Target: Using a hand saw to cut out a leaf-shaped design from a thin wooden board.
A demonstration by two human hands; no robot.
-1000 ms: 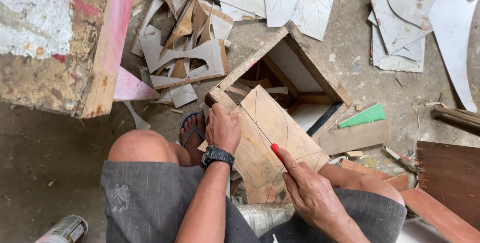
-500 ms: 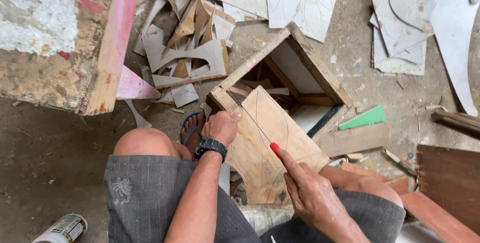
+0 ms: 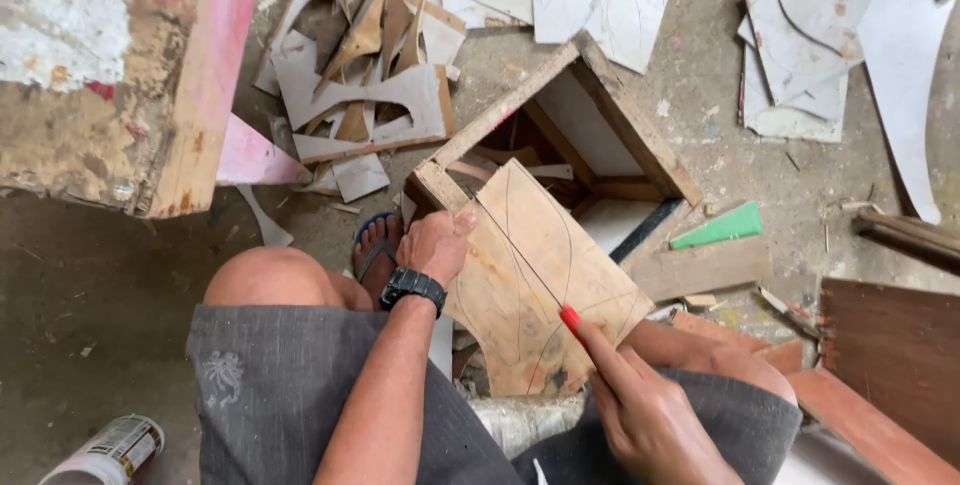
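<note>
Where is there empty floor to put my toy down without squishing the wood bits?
Bare concrete floor lies between the paint-stained bench, the spray can and the person's knee. Another patch sits right of the wooden frame, above the green wedge. The top, with the plywood offcuts, is crowded.

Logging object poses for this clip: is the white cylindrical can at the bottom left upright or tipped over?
Tipped over: the white cylindrical can lies on its side on the concrete floor, its long side showing.

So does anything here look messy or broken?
Yes. Cut-out board scraps lie strewn on the dusty floor, and a spray can lies tipped on its side. The plywood piece under the left hand has a ragged bottom edge.
</note>
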